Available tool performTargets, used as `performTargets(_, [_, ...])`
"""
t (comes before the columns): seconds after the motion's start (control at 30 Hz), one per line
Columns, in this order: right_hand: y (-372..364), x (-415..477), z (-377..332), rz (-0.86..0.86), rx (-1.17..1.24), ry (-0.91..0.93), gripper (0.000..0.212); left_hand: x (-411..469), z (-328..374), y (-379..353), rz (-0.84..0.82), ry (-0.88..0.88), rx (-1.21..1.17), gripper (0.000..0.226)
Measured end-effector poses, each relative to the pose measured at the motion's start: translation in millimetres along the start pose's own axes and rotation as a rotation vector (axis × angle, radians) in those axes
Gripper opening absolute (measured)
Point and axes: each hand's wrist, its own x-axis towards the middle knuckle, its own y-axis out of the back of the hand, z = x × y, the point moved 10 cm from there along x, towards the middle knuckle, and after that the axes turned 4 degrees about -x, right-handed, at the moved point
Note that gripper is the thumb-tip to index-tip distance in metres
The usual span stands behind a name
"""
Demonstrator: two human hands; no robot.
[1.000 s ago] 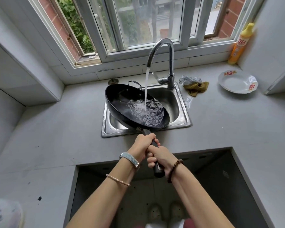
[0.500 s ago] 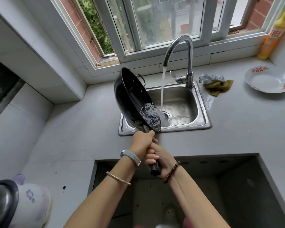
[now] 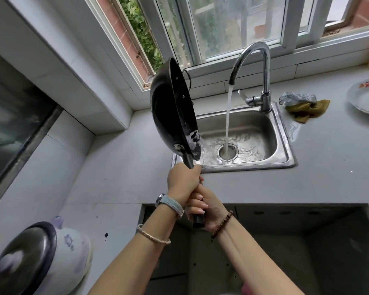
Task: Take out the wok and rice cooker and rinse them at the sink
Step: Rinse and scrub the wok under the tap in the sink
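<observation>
We have the wok (image 3: 164, 107) stood almost on edge over the left part of the sink (image 3: 284, 133). Its hollow is turned right towards the basin, and rinse water spills off its low rim into the steel bowl. Both hands are clamped on the long black handle (image 3: 189, 161), stacked close together. The left hand (image 3: 183, 179) sits just under the wok's body and the right hand (image 3: 211, 209) below it, near the handle's end. The faucet (image 3: 264, 67) is running. Its stream (image 3: 228, 116) falls straight to the drain (image 3: 227, 153), apart from the wok.

To pour well, we judge that the low rim should be held inside the sink's edge. It sits close to the near left corner, and any drift towards us would send water onto the table (image 3: 328, 167). A slow tilt should let the last water sheet off rather than splash. The wok looks heavy and wet, so the two-handed grip seems right: the upper hand takes the weight and the lower one steers the roll. If another rinse is wanted, we would level the wok under the stream.

The rice cooker (image 3: 68, 252) stands on the table at near left, well apart from the sink. It looks not yet rinsed.
</observation>
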Motion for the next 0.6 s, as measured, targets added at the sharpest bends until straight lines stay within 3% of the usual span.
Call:
performTargets(0.37, [-24.3,-6.6,7.6,-0.259,0.055,-0.022,0.041,-14.8,15.1,14.0,0.060,-0.058,0.106,0.036])
performTargets(0.6, [-22.8,-7.9,14.9,-0.272,0.056,-0.055,0.047,-19.2,14.9,17.0,0.078,-0.064,0.148,0.037])
